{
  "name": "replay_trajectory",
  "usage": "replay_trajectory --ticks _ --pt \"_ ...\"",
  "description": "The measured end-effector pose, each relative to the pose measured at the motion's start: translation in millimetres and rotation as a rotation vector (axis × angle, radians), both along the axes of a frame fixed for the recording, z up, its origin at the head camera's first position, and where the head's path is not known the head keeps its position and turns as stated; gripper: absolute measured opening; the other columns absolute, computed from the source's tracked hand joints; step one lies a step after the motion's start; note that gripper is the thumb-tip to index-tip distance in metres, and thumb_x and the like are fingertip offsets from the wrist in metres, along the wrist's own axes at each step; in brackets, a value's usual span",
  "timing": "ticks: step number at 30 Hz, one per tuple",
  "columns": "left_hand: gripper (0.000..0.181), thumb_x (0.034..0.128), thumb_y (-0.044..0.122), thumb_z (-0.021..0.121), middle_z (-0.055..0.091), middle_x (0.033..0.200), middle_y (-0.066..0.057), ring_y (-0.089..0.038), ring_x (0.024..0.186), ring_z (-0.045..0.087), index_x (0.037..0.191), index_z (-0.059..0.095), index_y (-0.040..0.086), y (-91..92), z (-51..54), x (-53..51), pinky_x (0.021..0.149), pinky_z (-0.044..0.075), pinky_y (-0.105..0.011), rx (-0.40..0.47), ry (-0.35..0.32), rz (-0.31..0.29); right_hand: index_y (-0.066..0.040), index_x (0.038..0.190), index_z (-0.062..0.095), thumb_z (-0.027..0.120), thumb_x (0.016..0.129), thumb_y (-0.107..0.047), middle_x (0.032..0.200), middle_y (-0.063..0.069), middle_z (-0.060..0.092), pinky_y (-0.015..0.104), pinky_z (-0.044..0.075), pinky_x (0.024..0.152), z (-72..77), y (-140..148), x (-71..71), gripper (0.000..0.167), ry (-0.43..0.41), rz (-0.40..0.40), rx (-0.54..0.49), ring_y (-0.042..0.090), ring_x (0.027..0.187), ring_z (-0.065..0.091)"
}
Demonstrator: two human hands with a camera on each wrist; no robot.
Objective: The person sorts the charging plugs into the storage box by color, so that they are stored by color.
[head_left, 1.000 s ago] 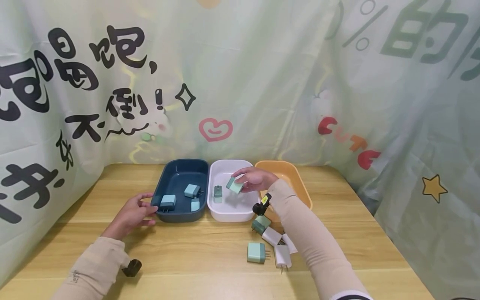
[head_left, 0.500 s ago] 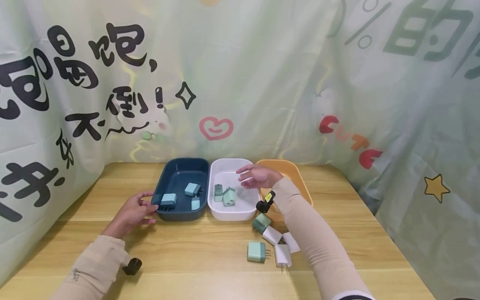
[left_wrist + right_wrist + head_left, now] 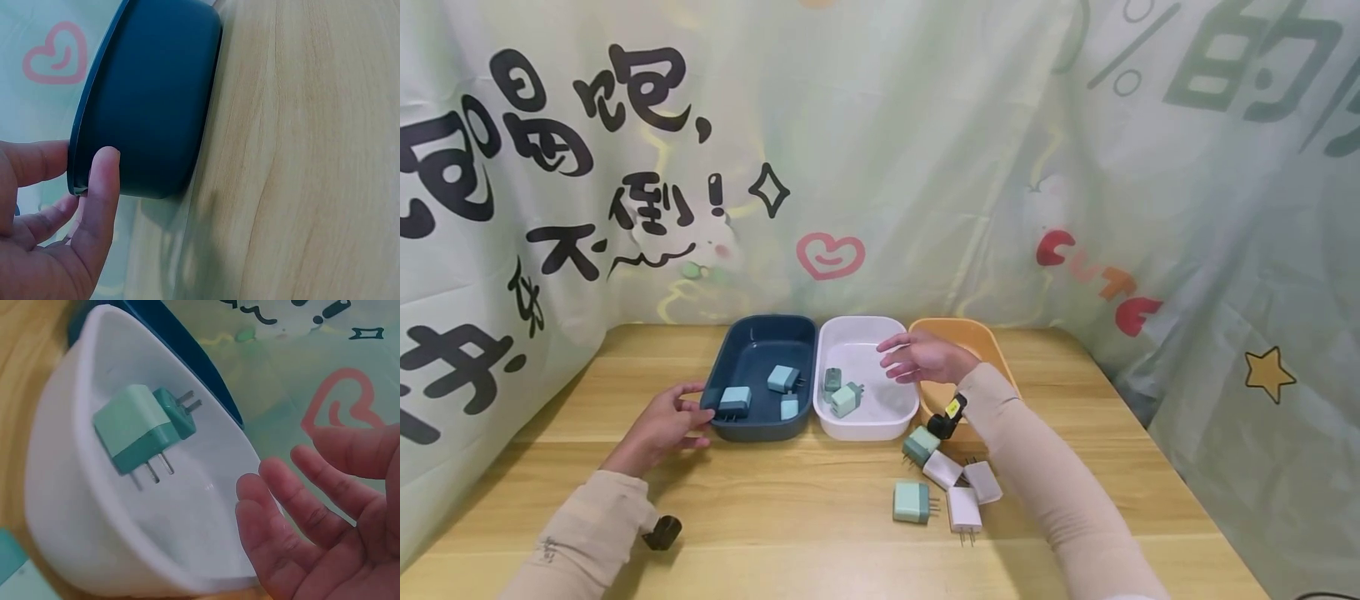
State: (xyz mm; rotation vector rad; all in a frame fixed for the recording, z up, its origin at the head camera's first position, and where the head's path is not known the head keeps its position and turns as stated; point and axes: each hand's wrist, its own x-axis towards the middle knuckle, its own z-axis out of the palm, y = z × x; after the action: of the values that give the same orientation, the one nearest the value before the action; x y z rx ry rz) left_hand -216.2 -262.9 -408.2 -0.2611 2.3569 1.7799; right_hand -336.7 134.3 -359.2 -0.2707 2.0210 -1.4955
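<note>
At the left front corner of a dark blue tray (image 3: 760, 432), my left hand (image 3: 658, 429) holds the rim. In the left wrist view its thumb (image 3: 103, 187) lies on the outer wall and a finger meets the edge. My right hand (image 3: 928, 357) hovers over the right side of the white tray (image 3: 880, 427), fingers spread and holding nothing. Two green plug chargers lie inside that tray: a larger light green charger (image 3: 847, 399) and a smaller darker charger (image 3: 832, 381) touching it. Several light blue chargers (image 3: 734, 402) lie in the dark blue tray.
An orange tray (image 3: 970, 327) adjoins the white one, partly hidden by the right forearm. In front lie a green charger (image 3: 912, 502), another green charger (image 3: 920, 446) and several white chargers (image 3: 964, 509) with prongs showing. A printed curtain (image 3: 925, 167) hangs behind the wooden table (image 3: 775, 517).
The right hand has let go of the larger green charger, which came to rest in the white tray and shifted left against the smaller one. The hand then drew slightly right. The left hand stayed put.
</note>
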Motion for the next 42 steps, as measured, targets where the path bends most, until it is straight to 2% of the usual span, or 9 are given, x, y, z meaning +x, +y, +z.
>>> replay_trajectory --ticks 8,14,21,26,31,35,42 --pt "0.065 0.0951 0.002 0.060 0.037 0.103 -0.015 -0.031 0.093 0.054 0.149 0.025 0.000 -0.4 0.2 0.3 0.070 0.059 -0.036 -0.012 -0.007 -0.002 0.007 0.139 0.041 0.053 0.094 0.000 0.130 0.030 0.049 0.035 0.054 0.087 -3.1 11 16.9 0.047 0.066 0.074 -0.020 0.035 0.108 0.059" --pt "0.064 0.0949 0.002 0.060 0.037 0.103 -0.015 -0.031 0.093 0.054 0.149 0.025 0.000 -0.5 0.4 -0.1 0.070 0.059 -0.036 -0.008 -0.003 -0.001 0.009 0.137 0.041 0.051 0.095 -0.003 0.126 0.030 0.052 0.038 0.053 0.089 -2.3 15 35.7 0.045 0.121 0.158 -0.071 0.028 0.101 0.062" --pt "0.062 0.0959 0.002 0.058 0.039 0.105 -0.017 -0.033 0.095 0.054 0.148 0.025 -0.001 -1.1 -2.5 0.2 0.071 0.059 -0.037 -0.001 0.010 -0.010 0.010 0.127 0.049 0.042 0.096 -0.003 0.104 0.012 0.063 0.040 0.055 0.084 -6.5 14 57.5 0.034 0.133 0.207 -0.116 0.026 0.094 0.064" --pt "0.063 0.0961 0.003 0.058 0.039 0.108 -0.019 -0.034 0.096 0.054 0.149 0.024 0.000 -1.2 -2.6 0.6 0.071 0.059 -0.037 -0.006 0.010 -0.007 0.013 0.122 0.049 0.037 0.096 -0.006 0.099 0.009 0.064 0.042 0.055 0.082 -8.6 13 71.1 0.035 0.123 0.258 -0.112 0.022 0.089 0.064" --pt "0.060 0.0970 0.003 0.056 0.040 0.111 -0.021 -0.034 0.097 0.055 0.149 0.025 0.000 -0.4 -1.6 1.3 0.071 0.059 -0.036 0.000 0.009 -0.005 0.012 0.121 0.051 0.040 0.096 -0.007 0.101 0.011 0.064 0.034 0.055 0.076 -11.1 15 83.1 0.033 0.157 0.300 -0.057 0.023 0.087 0.063" --pt "0.060 0.0967 0.003 0.057 0.039 0.110 -0.020 -0.034 0.097 0.054 0.148 0.025 0.001 -0.4 -1.7 1.7 0.072 0.059 -0.036 -0.006 0.006 -0.001 0.009 0.120 0.053 0.046 0.094 -0.009 0.105 0.017 0.063 0.037 0.055 0.078 -12.9 16 92.6 0.033 0.177 0.324 0.033 0.026 0.089 0.063" --pt "0.062 0.0956 0.003 0.059 0.039 0.105 -0.017 -0.032 0.094 0.055 0.148 0.026 0.001 -1.2 -2.9 0.5 0.071 0.059 -0.037 -0.006 0.012 0.001 0.009 0.115 0.056 0.053 0.094 -0.013 0.102 0.021 0.062 0.042 0.055 0.079 -17.2 18 105.5 0.030 0.159 0.371 0.150 0.022 0.086 0.061"
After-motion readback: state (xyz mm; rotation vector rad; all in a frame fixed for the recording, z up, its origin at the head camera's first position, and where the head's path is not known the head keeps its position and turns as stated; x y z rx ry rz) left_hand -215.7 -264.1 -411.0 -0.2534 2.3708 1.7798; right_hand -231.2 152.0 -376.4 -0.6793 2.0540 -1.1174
